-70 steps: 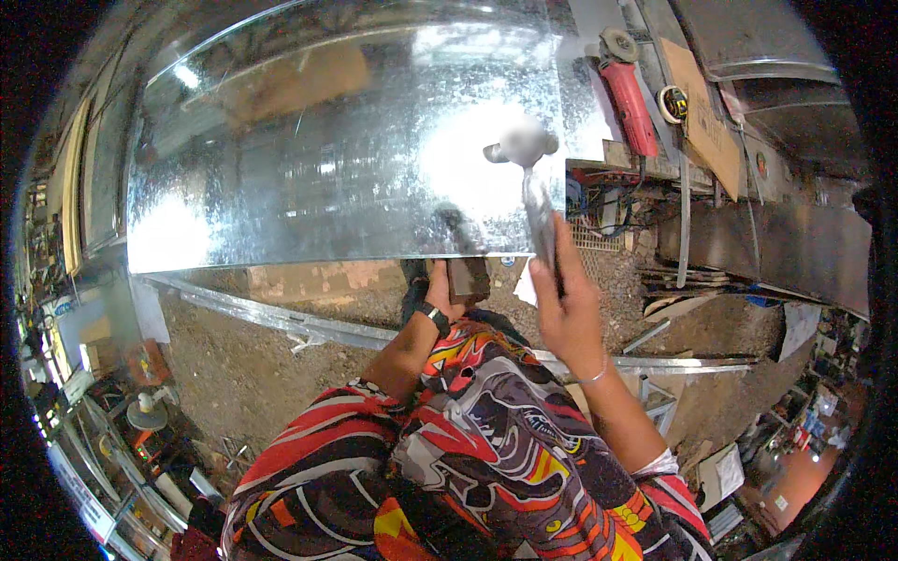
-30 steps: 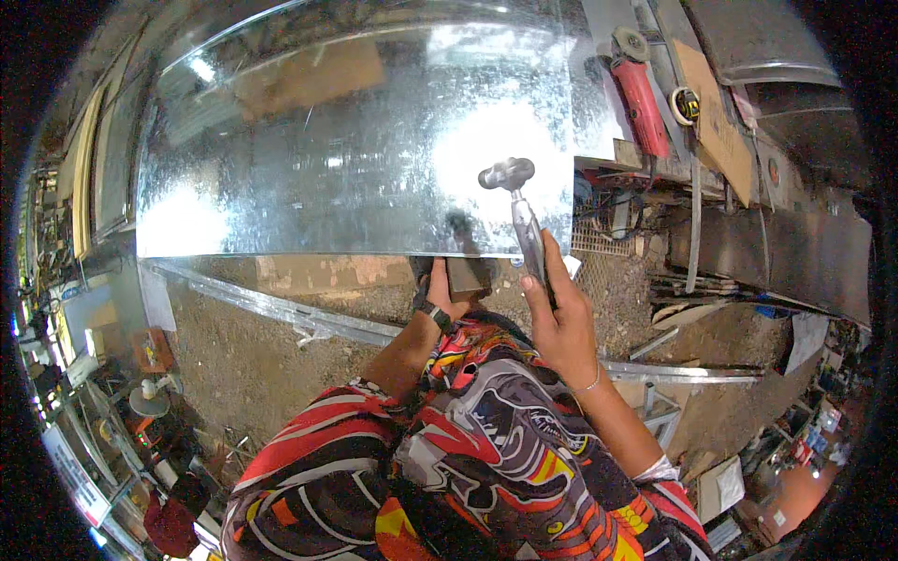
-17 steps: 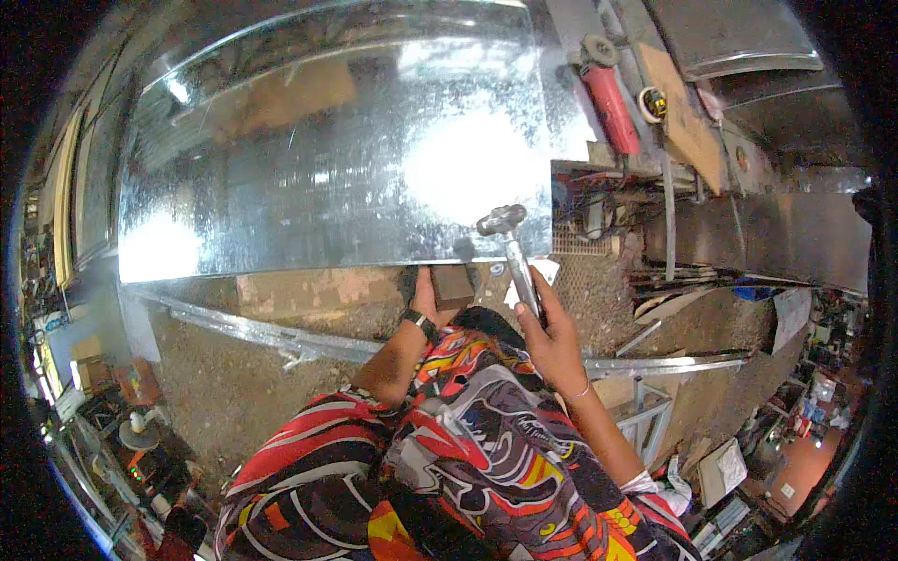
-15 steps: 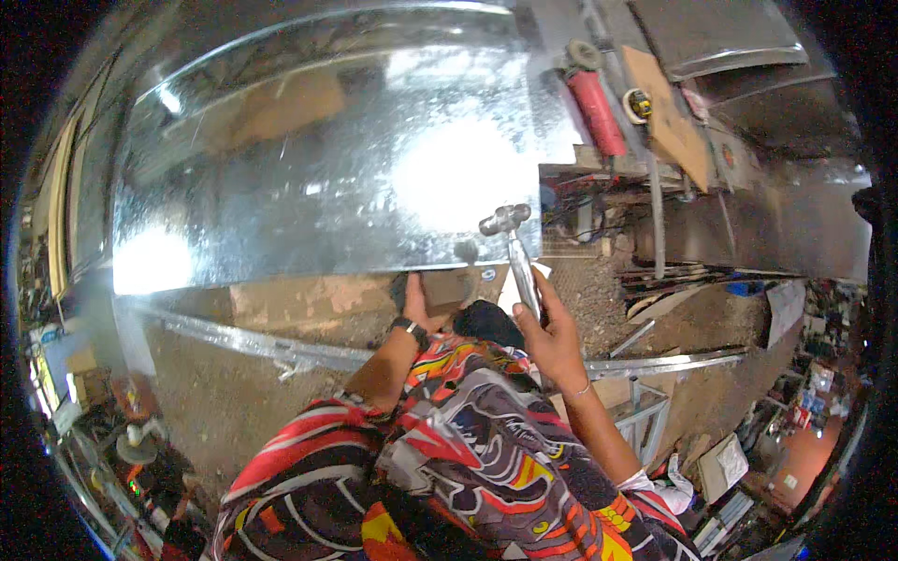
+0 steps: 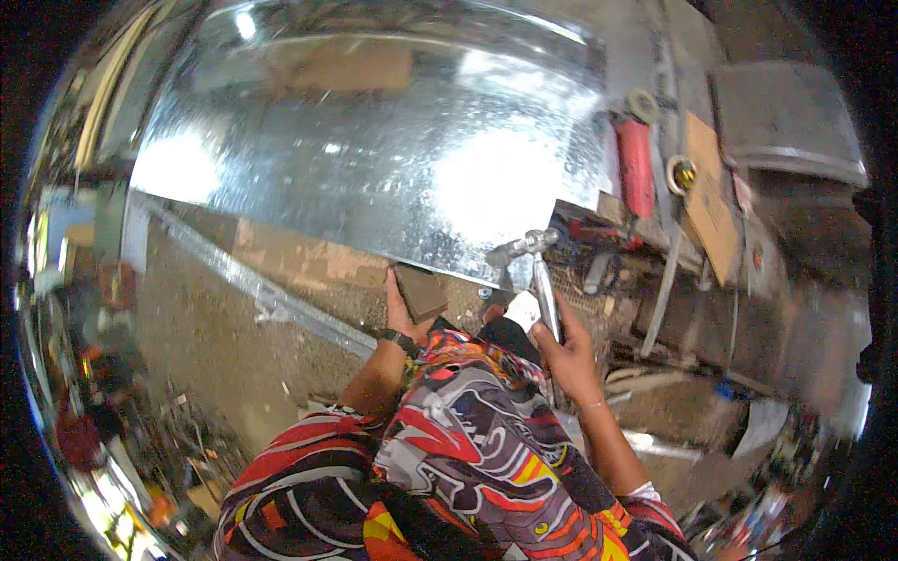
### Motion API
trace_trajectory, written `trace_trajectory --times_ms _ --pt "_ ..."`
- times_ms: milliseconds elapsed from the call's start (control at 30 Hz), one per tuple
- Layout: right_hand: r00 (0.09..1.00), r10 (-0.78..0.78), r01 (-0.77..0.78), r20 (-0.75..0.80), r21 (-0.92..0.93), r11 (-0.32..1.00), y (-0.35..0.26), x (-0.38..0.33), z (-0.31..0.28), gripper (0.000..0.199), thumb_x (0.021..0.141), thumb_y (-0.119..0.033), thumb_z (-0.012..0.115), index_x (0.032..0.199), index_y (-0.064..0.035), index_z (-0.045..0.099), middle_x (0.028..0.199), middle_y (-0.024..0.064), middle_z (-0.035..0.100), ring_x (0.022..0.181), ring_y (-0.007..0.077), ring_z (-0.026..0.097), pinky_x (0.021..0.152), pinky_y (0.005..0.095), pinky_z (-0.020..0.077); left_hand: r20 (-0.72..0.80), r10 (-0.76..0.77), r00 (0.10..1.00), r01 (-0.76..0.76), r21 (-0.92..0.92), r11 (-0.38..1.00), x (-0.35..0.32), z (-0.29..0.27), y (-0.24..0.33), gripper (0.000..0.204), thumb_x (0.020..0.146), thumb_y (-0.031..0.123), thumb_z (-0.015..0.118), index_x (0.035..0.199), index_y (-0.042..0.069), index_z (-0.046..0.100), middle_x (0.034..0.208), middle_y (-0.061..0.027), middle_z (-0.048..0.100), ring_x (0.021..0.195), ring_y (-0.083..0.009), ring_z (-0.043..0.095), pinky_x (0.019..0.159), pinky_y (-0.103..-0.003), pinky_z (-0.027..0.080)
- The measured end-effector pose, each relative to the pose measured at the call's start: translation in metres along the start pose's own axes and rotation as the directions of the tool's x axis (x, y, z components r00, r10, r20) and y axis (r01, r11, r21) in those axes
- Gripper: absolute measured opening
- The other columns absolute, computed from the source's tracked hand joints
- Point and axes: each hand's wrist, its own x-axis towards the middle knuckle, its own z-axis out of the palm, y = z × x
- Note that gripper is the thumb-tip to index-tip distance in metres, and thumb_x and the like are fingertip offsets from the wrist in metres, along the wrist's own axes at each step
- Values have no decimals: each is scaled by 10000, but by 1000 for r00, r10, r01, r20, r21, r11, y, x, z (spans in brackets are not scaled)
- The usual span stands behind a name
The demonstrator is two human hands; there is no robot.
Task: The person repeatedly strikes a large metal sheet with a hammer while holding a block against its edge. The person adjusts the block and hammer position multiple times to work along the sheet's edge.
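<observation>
A large shiny sheet of metal [image 5: 374, 159] lies in front of me, its near edge running slantwise across the view. My left hand [image 5: 403, 316] is closed around the side of a dark brown block [image 5: 423, 294], just below that edge. The block's flat face shows; most of my left fingers are hidden behind it. My right hand [image 5: 571, 353] grips a hammer [image 5: 545, 297] by its metal handle. The hammer is held upright, with its rounded head [image 5: 524, 246] over the sheet's near right corner. Whether the head touches the sheet I cannot tell.
Right of the sheet are a red cylinder [image 5: 635, 168], a yellow-and-black tape measure [image 5: 684, 174] and a brown board [image 5: 711, 201]. A long metal strip [image 5: 243, 274] crosses the dirt floor [image 5: 210, 318] on the left. Blurred clutter lines both sides.
My view has turned, so the sheet's near edge now slants down to the right. More of the block shows below the edge. Both hands keep their holds.
</observation>
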Motion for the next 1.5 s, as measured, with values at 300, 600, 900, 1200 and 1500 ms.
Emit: trace_trajectory --times_ms 300,600,900,1200,1500 --pt "897 -118 143 427 -28 989 30 48 -69 596 1012 -148 657 1565 -80 445 869 -25 613 613 33 482 533 231 414 -136 173 975 -211 -350 913 -2 31 -94 684 909 782 506 1229 191 632 1169 -46 671 1082 -284 632 932 -505 525" --pt "857 -130 222 499 -128 967 9 63 -18 562 1049 -178 595 1556 -12 421 1340 172 640 1150 198 610 989 339 493 -126 272 954 -298 -474 829 39 31 -121 781 823 717 676 1336 136 586 1261 -116 627 1169 -339 573 1020 -490 486" --pt "894 -112 177 435 -113 978 -53 67 -21 587 1053 -212 618 1549 33 420 1437 173 602 1246 190 578 1057 325 458 -115 203 972 -234 -511 828 38 20 -113 689 908 764 546 1259 176 622 1171 -58 658 1094 -275 634 943 -471 537" --pt "849 -71 189 524 -175 966 -10 60 6 580 1055 -225 594 1555 13 420 1424 250 609 1291 236 597 1071 369 461 -55 192 980 -195 -477 857 48 20 -103 752 928 750 537 1396 161 545 1324 -92 604 1191 -310 599 1002 -515 512" --pt "915 -281 349 289 -217 912 -66 68 -10 613 1062 -158 573 1591 28 327 1451 240 589 1267 235 605 1014 335 485 -102 265 959 -284 -387 877 43 25 -92 795 875 791 587 1374 173 553 1282 -70 598 1176 -304 581 1005 -496 506"
